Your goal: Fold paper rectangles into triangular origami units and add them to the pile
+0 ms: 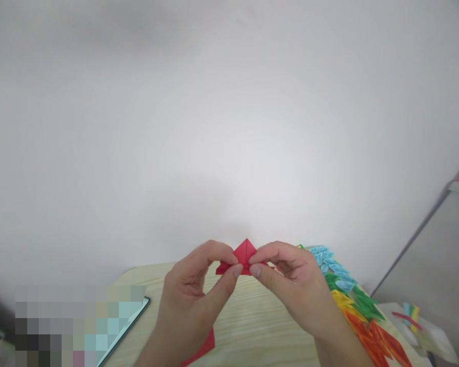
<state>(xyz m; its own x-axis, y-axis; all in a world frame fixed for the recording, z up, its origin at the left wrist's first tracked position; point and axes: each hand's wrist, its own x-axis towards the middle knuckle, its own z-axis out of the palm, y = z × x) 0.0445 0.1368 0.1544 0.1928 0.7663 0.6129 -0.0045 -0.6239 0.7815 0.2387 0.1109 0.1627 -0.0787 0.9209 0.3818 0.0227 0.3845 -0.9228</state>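
Observation:
A small piece of folded red paper is held up above the table, its pointed top with a centre crease facing up. My left hand pinches its left side between thumb and forefinger. On the other side, my right hand grips it the same way, thumb in front. Parts of the paper's lower edge and side flaps are covered by the fingertips. Beneath my left wrist lies another red paper, partly hidden by the forearm.
Folded paper pieces line the table's right edge: light blue, green, yellow and orange. A device with a dark rim lies at left, partly pixelated. Behind the wooden table rises a white wall.

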